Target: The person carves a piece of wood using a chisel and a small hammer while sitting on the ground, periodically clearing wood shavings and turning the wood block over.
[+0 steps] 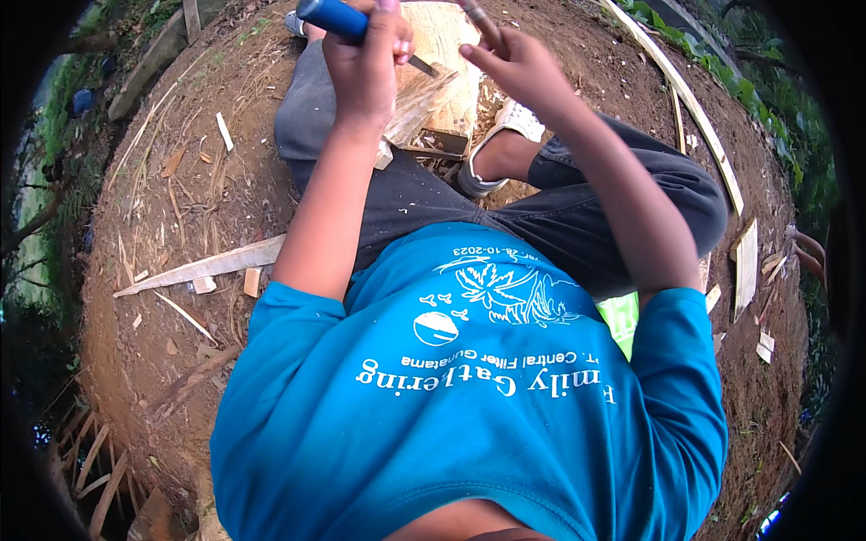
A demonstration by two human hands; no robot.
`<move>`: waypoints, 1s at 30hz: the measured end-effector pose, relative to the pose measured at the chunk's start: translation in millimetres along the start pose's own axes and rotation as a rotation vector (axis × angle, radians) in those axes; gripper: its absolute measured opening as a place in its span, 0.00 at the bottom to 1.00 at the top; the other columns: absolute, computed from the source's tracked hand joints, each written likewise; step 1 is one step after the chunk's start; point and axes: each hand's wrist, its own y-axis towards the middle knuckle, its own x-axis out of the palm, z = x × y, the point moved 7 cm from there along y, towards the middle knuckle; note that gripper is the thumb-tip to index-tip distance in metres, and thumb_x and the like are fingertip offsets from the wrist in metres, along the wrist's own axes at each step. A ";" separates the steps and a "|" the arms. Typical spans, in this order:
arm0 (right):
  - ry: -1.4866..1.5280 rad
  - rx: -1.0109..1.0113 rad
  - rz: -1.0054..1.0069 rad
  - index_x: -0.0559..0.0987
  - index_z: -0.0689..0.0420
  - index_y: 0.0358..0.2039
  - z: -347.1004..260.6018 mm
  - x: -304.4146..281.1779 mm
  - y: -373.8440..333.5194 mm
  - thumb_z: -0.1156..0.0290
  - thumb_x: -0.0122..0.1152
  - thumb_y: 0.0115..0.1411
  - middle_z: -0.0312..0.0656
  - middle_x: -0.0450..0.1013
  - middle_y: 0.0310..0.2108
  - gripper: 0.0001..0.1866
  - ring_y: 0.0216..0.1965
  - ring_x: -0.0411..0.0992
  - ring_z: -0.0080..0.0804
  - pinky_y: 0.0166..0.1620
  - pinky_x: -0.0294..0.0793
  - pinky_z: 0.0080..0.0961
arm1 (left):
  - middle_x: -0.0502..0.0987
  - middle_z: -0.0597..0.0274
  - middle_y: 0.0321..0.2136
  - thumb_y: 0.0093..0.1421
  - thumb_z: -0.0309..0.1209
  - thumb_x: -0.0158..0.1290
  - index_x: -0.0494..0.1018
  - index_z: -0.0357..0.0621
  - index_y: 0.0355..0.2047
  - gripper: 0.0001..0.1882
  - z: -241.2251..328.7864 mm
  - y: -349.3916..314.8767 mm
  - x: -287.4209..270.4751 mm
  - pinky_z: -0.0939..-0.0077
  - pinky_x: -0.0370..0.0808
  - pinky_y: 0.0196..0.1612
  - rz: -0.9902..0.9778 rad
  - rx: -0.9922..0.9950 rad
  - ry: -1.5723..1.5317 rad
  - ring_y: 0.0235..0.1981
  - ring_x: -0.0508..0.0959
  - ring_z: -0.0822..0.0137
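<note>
blue-handled chisel (335,18) is held in left grip (368,68) — blade (422,65) slanted rightward toward wood piece (415,104), just right of that grip; right grip (530,72) farther — hold cannot be told.

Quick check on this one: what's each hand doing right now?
Left hand: closed, holding the chisel.
Right hand: cannot be told whether open or closed, or holding anything.

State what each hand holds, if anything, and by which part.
Left hand: a chisel, by its blue handle. Right hand: cannot be told; blurred near the top edge.
</note>
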 end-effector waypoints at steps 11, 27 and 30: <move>0.172 0.204 -0.045 0.81 0.63 0.40 45.8 47.1 3.1 0.46 0.66 0.62 0.43 0.78 0.28 0.27 0.31 0.79 0.32 0.36 0.78 0.31 | 0.64 0.71 0.19 0.72 0.32 0.54 0.64 0.47 0.27 0.15 23.5 -15.7 6.5 0.80 0.63 0.24 -0.243 0.108 0.068 0.20 0.64 0.78; 0.238 0.169 -0.012 0.79 0.62 0.37 39.7 34.5 3.4 0.46 0.66 0.63 0.39 0.74 0.26 0.26 0.29 0.74 0.28 0.35 0.73 0.31 | 0.70 0.74 0.21 0.71 0.33 0.55 0.70 0.48 0.31 0.10 17.1 -9.3 7.1 0.84 0.64 0.23 -0.129 0.144 0.291 0.20 0.68 0.82; 0.255 0.167 -0.025 0.79 0.62 0.37 36.8 33.8 2.9 0.46 0.66 0.63 0.38 0.74 0.25 0.26 0.29 0.74 0.26 0.33 0.72 0.27 | 0.69 0.74 0.21 0.71 0.34 0.55 0.70 0.47 0.30 0.11 16.3 -8.2 4.6 0.84 0.64 0.23 -0.112 0.145 0.318 0.20 0.68 0.82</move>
